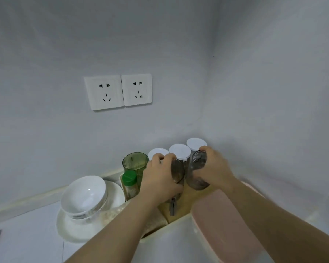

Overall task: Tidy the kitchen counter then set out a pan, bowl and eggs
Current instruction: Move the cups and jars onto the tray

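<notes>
Jars (198, 166) in left hand (160, 175), right hand (216, 168); corner (206, 130) close.

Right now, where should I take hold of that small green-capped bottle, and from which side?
Take the green-capped bottle just under its cap, coming from above: it stands upright, with the green tumbler behind and the stacked bowls close on its left.

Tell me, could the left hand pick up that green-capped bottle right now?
Probably not yet. The left hand is wrapped round a brown glass, and the right hand holds a clear jar. The green-capped bottle stands close beside the left hand with nothing between, so freeing that hand should suffice.
</notes>
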`<state>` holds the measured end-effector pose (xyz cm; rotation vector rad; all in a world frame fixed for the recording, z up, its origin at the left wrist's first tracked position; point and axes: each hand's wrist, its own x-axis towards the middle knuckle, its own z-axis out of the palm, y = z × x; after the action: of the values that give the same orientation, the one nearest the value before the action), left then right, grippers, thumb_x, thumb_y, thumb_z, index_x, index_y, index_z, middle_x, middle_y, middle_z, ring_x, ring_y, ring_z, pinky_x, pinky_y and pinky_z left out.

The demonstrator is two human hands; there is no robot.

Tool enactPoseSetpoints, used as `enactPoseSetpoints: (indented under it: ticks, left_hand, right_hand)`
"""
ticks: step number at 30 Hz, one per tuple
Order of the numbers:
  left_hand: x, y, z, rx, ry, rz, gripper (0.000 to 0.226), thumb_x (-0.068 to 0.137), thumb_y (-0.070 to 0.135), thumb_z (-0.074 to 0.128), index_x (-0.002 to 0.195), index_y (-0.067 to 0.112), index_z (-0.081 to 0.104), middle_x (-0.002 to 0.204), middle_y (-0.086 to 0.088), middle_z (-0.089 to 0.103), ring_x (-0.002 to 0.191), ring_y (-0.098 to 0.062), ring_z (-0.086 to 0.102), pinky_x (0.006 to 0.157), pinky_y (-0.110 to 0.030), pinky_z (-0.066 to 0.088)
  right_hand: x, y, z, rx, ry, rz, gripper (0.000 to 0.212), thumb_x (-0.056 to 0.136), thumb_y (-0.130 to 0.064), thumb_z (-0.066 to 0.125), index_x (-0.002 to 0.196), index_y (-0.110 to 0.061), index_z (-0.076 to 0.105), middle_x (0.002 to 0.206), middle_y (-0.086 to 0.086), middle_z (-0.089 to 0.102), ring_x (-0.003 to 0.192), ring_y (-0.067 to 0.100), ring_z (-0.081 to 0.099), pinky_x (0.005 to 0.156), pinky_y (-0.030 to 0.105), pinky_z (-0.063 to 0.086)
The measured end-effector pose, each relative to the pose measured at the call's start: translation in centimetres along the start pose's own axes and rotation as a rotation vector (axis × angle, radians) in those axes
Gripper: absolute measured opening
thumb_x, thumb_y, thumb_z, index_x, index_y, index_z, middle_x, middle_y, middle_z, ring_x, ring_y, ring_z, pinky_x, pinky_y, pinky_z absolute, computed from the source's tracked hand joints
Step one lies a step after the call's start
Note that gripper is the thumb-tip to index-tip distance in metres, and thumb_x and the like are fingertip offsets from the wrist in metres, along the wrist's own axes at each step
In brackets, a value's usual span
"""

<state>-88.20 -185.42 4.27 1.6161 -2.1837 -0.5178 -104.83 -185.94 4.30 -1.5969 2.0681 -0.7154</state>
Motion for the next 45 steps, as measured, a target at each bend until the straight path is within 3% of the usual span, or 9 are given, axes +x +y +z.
enactPoseSetpoints:
  ticks: [7, 11, 14, 24, 28, 33, 35, 39, 45]
  left_hand:
    - [2.3, 0.6, 4.3, 0.149, -0.097, 0.039, 0.08, 0.068, 0.041, 0.069, 0.137, 0.034, 0.028, 0.137, 0.0, 0.031, 0.126, -0.022, 0.037, 0.105, -0.036, 0.027]
    - [3.1, 0.8, 5.6, 0.161, -0.138, 0.072, 0.077, 0.068, 0.038, 0.069, 0.134, 0.035, 0.03, 0.138, -0.001, 0.032, 0.127, -0.023, 0.035, 0.108, -0.035, 0.027]
    - [3.9, 1.1, 6.2, 0.15, -0.127, 0.083, 0.073, 0.07, 0.036, 0.069, 0.134, 0.032, 0.032, 0.138, -0.002, 0.033, 0.128, -0.023, 0.032, 0.109, -0.034, 0.027]
    - [4.7, 1.1, 7.8, 0.128, -0.051, 0.12, 0.07, 0.075, 0.035, 0.063, 0.137, 0.023, 0.033, 0.145, -0.002, 0.026, 0.141, -0.024, 0.015, 0.117, -0.034, 0.015]
    - [5.1, 0.8, 7.8, 0.094, -0.113, 0.208, 0.077, 0.074, 0.032, 0.066, 0.141, 0.023, 0.028, 0.15, 0.002, 0.022, 0.145, -0.019, 0.004, 0.119, -0.034, 0.008]
    - [5.5, 1.0, 7.7, 0.094, -0.152, 0.289, 0.08, 0.073, 0.033, 0.068, 0.142, 0.025, 0.028, 0.151, 0.004, 0.021, 0.146, -0.017, -0.001, 0.12, -0.032, 0.002]
    - [5.6, 0.8, 7.7, 0.116, -0.166, 0.296, 0.081, 0.072, 0.035, 0.068, 0.142, 0.024, 0.029, 0.151, 0.005, 0.022, 0.146, -0.018, 0.0, 0.12, -0.032, 0.003]
    - [5.7, 0.1, 7.2, 0.137, -0.113, 0.237, 0.08, 0.068, 0.036, 0.069, 0.138, 0.023, 0.033, 0.145, 0.007, 0.027, 0.139, -0.018, 0.018, 0.116, -0.03, 0.019]
    - [5.5, 0.4, 6.3, 0.121, -0.119, 0.181, 0.082, 0.073, 0.032, 0.07, 0.142, 0.024, 0.026, 0.146, 0.006, 0.027, 0.136, -0.016, 0.02, 0.113, -0.028, 0.02]
  right_hand:
    - [2.8, 3.1, 1.9, -0.046, -0.063, 0.062, 0.078, 0.067, -0.041, 0.064, 0.137, -0.027, 0.031, 0.136, 0.007, 0.043, 0.124, 0.032, 0.043, 0.105, 0.045, 0.037]
    - [3.5, 4.4, 2.1, -0.146, -0.068, 0.059, 0.074, 0.074, -0.045, 0.06, 0.138, -0.027, 0.028, 0.14, 0.008, 0.039, 0.128, 0.031, 0.039, 0.106, 0.042, 0.032]
    - [4.0, 5.3, 2.3, -0.172, -0.086, 0.055, 0.075, 0.069, -0.048, 0.053, 0.137, -0.028, 0.029, 0.14, 0.007, 0.041, 0.128, 0.033, 0.038, 0.105, 0.045, 0.031]
    - [4.9, 6.3, 1.7, -0.245, -0.133, 0.011, 0.075, 0.072, -0.036, 0.063, 0.139, -0.027, 0.028, 0.143, 0.004, 0.035, 0.128, 0.037, 0.036, 0.106, 0.043, 0.03]
    - [4.8, 6.8, 0.9, -0.366, -0.148, -0.018, 0.083, 0.071, -0.033, 0.066, 0.142, -0.029, 0.023, 0.144, 0.003, 0.032, 0.125, 0.039, 0.037, 0.104, 0.043, 0.03]
    - [5.0, 7.4, 0.7, -0.347, -0.151, -0.013, 0.083, 0.069, -0.031, 0.066, 0.14, -0.032, 0.024, 0.144, -0.001, 0.031, 0.124, 0.039, 0.036, 0.102, 0.043, 0.031]
    - [5.0, 7.5, 0.8, -0.346, -0.146, -0.015, 0.082, 0.069, -0.031, 0.066, 0.14, -0.033, 0.024, 0.144, -0.001, 0.03, 0.125, 0.039, 0.035, 0.102, 0.043, 0.03]
    - [4.9, 7.4, 0.8, -0.383, -0.151, -0.003, 0.086, 0.07, -0.034, 0.067, 0.143, -0.033, 0.02, 0.151, 0.002, 0.02, 0.131, 0.038, 0.027, 0.106, 0.043, 0.027]
    - [4.7, 7.0, 0.7, -0.364, -0.176, 0.004, 0.086, 0.073, -0.034, 0.066, 0.144, -0.036, 0.018, 0.155, 0.002, 0.012, 0.136, 0.036, 0.02, 0.11, 0.043, 0.022]
